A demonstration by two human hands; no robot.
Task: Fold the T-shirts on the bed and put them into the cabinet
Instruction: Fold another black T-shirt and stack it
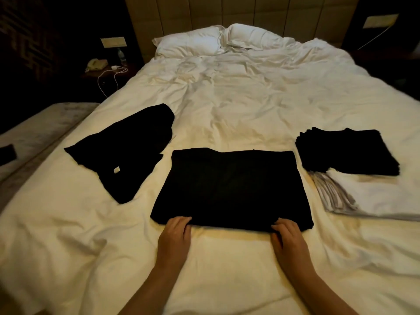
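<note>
A black T-shirt (231, 187) lies flat and partly folded into a rectangle on the white bed (227, 98), right in front of me. My left hand (176, 233) grips its near left edge, fingers curled over the hem. My right hand (286, 233) grips the near right edge the same way. To the left lies another black T-shirt (127, 146), crumpled and unfolded, with a small white tag showing. On the right sits a stack of folded black T-shirts (347, 151) on top of a stack of folded white ones (372, 196).
Two white pillows (218, 40) lie at the headboard. A bedside table at far left holds a telephone (96, 64), a bottle (121, 56) and a white charging cable. A bench (34, 133) runs along the bed's left side with a dark phone (8, 153) on it.
</note>
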